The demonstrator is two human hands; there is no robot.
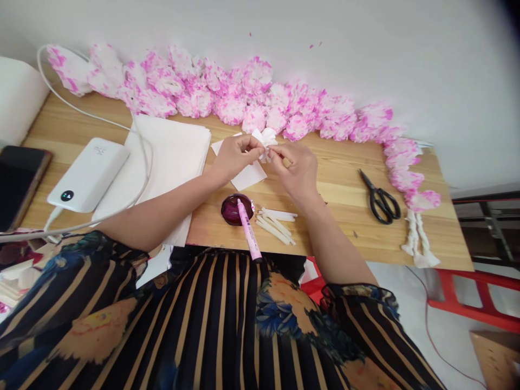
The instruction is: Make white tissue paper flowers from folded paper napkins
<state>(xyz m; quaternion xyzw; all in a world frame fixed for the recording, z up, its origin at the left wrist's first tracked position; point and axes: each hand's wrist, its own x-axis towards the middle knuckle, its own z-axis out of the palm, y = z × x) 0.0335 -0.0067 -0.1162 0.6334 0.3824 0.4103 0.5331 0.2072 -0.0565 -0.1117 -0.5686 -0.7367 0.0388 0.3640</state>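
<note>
My left hand (239,157) and my right hand (298,168) meet over the middle of the table. Between their pinched fingertips is a small white paper flower (268,136), crumpled and uncoloured; the fingers cover its lower part. Beneath my left hand lie white paper squares (248,176). Nearer to me, a pink marker (249,233) leans on a small dark bowl (231,211) with purple in it. Several thin white paper sticks (276,225) lie to the bowl's right.
Pink-tipped white paper flowers (255,76) line the table's back and right edges. Black scissors (379,197) lie right. On the left are a white paper stack (162,151), a power bank (89,173) with a cable, and a phone (20,181). A red stool (467,292) stands at right.
</note>
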